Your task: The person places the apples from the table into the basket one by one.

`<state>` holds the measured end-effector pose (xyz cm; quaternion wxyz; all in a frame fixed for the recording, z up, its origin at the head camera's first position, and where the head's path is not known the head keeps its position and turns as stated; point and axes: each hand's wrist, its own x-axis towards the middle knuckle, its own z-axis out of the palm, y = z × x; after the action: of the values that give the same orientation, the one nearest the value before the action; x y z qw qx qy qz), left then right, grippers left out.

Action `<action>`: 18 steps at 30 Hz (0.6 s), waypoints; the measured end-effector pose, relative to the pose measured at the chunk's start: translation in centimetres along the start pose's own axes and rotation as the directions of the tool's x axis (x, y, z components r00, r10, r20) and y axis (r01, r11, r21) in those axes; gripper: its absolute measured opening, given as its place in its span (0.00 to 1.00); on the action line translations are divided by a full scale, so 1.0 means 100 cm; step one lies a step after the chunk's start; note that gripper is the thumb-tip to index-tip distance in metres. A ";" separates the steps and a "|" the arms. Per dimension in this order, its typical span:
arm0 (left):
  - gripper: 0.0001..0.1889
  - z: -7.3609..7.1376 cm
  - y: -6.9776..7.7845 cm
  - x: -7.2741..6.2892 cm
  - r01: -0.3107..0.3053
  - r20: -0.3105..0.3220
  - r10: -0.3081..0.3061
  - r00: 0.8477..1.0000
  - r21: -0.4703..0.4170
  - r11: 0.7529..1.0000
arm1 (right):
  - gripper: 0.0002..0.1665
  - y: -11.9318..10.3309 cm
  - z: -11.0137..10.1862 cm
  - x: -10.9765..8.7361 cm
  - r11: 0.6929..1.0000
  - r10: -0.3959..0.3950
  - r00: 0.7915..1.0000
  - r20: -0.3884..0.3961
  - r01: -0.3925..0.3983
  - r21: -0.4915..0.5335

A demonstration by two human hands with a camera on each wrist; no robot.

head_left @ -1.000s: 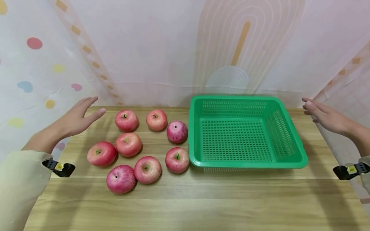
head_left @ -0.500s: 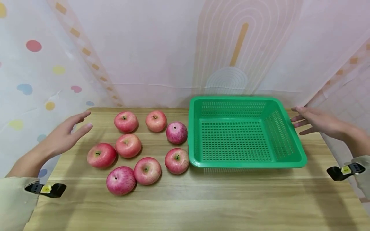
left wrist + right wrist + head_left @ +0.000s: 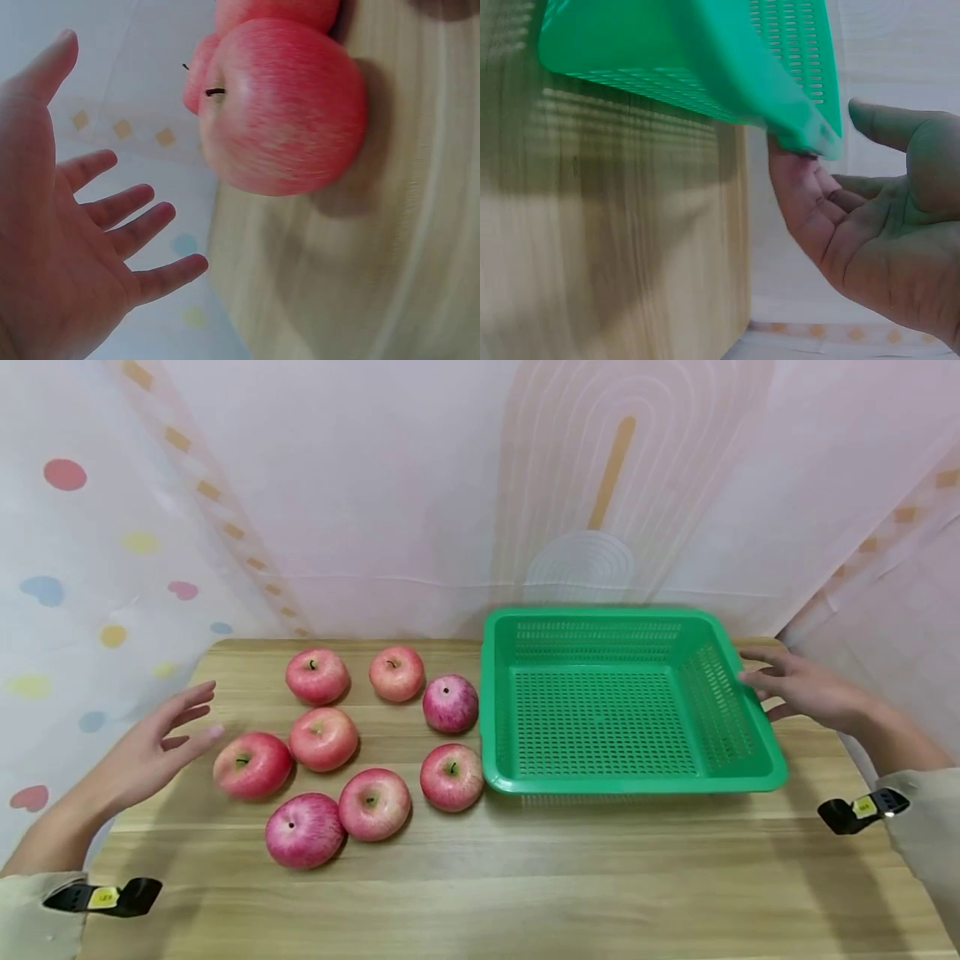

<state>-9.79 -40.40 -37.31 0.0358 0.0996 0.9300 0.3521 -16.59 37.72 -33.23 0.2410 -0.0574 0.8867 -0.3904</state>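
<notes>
My left hand [image 3: 153, 756] hovers at the left of the table, fingers spread and holding nothing. The nearest thing to it is a red apple [image 3: 252, 765], which fills much of the left wrist view [image 3: 289, 109], apart from the fingers. At the right side of a green plastic basket [image 3: 763, 739], my right hand [image 3: 813, 689] has its fingertips under the rim. In the right wrist view the thumb [image 3: 889, 126] stands away from the rim [image 3: 780, 112], and the fingers' tips are hidden behind it. No fruit lies inside the basket.
Several more apples lie left of the basket, among them a purplish one [image 3: 303, 831] in front and another [image 3: 451, 703] close to the basket's left wall. The wooden table [image 3: 480, 893] meets a patterned wall covering [image 3: 375, 502] at the back.
My right hand has moved left to the basket's right rim. The left hand has come down and toward me, still empty. The view has shifted slightly; basket and apples appear to stay in place.
</notes>
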 end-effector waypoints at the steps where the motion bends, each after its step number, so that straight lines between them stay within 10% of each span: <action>1: 0.37 0.001 -0.002 -0.002 -0.001 -0.001 0.001 1.000 -0.006 1.000 | 0.39 0.001 0.001 0.001 1.000 -0.015 1.000 0.000 0.015 0.013; 11: 0.40 0.021 -0.008 -0.009 -0.036 0.023 0.040 0.999 -0.136 0.990 | 0.37 0.006 0.006 0.002 0.995 -0.039 0.999 -0.008 0.040 0.092; 18: 0.40 0.040 -0.005 -0.008 -0.056 -0.098 0.039 0.994 -0.168 0.984 | 0.37 0.007 0.006 0.001 0.996 -0.038 0.999 -0.018 0.039 0.084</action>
<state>-8.55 -38.30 -40.67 -0.0082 0.1016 0.8944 0.4354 -16.34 37.72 -34.14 0.2284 -0.0612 0.8701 -0.4325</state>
